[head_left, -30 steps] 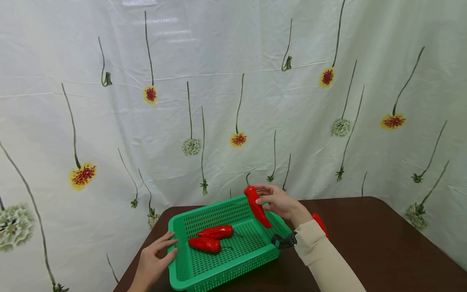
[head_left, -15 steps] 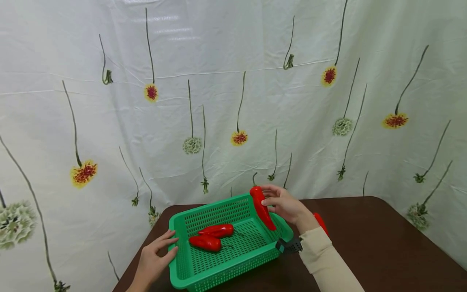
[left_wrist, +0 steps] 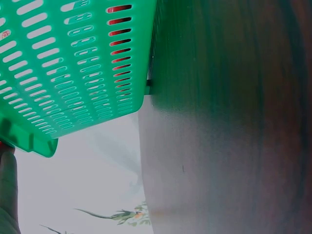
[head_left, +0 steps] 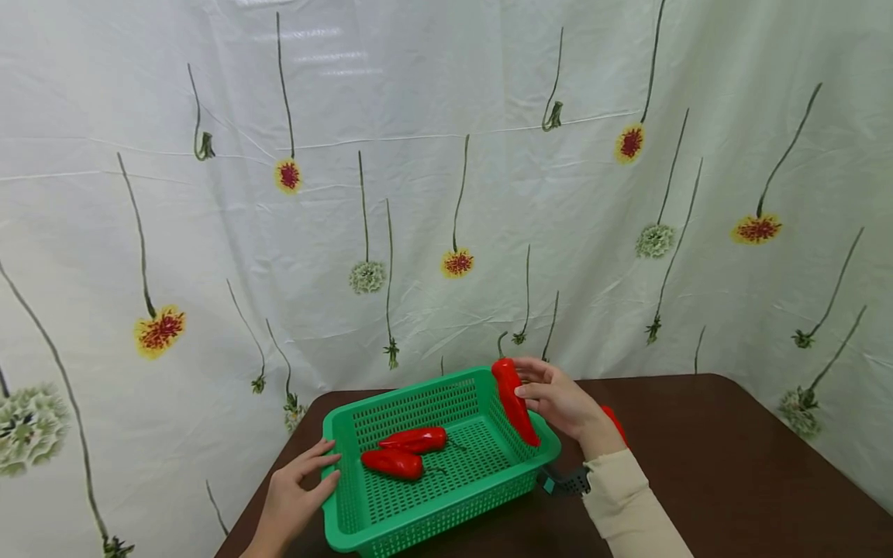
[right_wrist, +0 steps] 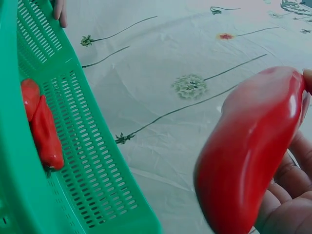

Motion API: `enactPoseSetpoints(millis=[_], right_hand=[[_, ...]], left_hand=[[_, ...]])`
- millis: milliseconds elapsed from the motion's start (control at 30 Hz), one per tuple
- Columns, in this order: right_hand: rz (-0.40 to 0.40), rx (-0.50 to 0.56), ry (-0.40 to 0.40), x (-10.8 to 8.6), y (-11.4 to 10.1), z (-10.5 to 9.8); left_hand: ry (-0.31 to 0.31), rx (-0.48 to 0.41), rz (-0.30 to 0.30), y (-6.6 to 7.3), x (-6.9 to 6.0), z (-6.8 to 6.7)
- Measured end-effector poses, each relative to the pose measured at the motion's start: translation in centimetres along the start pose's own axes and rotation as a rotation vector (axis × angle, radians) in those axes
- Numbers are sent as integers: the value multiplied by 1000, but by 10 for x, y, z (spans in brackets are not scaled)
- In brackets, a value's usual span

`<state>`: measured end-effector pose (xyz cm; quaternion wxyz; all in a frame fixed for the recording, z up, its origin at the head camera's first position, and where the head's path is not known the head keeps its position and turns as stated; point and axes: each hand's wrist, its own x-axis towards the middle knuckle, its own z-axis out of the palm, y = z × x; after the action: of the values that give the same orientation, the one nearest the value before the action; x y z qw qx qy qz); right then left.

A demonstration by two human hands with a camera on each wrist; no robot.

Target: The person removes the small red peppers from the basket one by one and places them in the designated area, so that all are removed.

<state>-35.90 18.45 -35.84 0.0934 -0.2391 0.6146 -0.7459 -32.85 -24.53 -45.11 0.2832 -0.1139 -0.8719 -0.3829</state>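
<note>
In the head view, my right hand [head_left: 563,399] pinches a red pepper [head_left: 515,404] by its side, thumb in front. Stem up and tilted, it is in front of the basket's right end wall. Close up in the right wrist view, the same pepper [right_wrist: 251,151] looks smooth and glossy. My left hand [head_left: 296,490] rests its fairly straight fingertips on the left rim of the green plastic basket [head_left: 446,521]. Inside the basket lie two more red peppers, the rear one [head_left: 418,440] against the front one [head_left: 393,464].
Partly hidden behind my right forearm, another red pepper [head_left: 614,422] lies on the dark brown table [head_left: 725,465]. A pale flower-printed cloth [head_left: 418,325] hangs behind the table. A black strap [head_left: 568,482] sits at my right wrist.
My right hand has moved to the right and slightly down with the pepper, from over the basket's inside toward its right end. The left hand, basket and peppers inside keep their places.
</note>
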Motion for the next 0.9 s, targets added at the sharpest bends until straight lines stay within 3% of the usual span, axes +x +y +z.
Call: enactPoseSetpoints(millis=[300, 900], right_hand=[[-44, 68, 1, -14, 7, -10], [-37, 31, 107, -30, 4, -26]], left_hand=[[2, 0, 5, 0, 1, 1], [0, -2, -1, -1, -1, 1]])
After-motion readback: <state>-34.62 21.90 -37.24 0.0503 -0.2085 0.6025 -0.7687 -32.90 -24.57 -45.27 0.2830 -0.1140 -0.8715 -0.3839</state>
